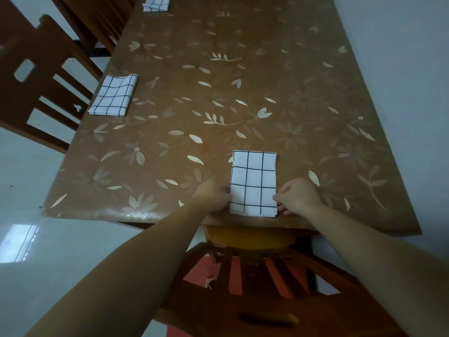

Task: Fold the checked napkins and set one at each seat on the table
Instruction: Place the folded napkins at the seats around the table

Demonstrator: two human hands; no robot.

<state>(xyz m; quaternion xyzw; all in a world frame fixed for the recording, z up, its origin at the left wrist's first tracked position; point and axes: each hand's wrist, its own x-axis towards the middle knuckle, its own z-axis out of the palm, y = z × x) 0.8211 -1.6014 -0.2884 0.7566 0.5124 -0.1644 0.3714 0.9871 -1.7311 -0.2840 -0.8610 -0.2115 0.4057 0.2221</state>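
Note:
A folded white napkin with dark checks lies flat at the near edge of the table, in front of the closest chair. My left hand pinches its lower left edge. My right hand pinches its lower right edge. A second folded checked napkin rests at the table's left edge by another chair. A third folded napkin sits at the far left corner, partly cut off by the frame's top.
The table wears a brown cloth with pale leaf prints. A wooden chair with a red seat stands right below me. Two more wooden chairs line the left side. A pale wall runs along the table's right side.

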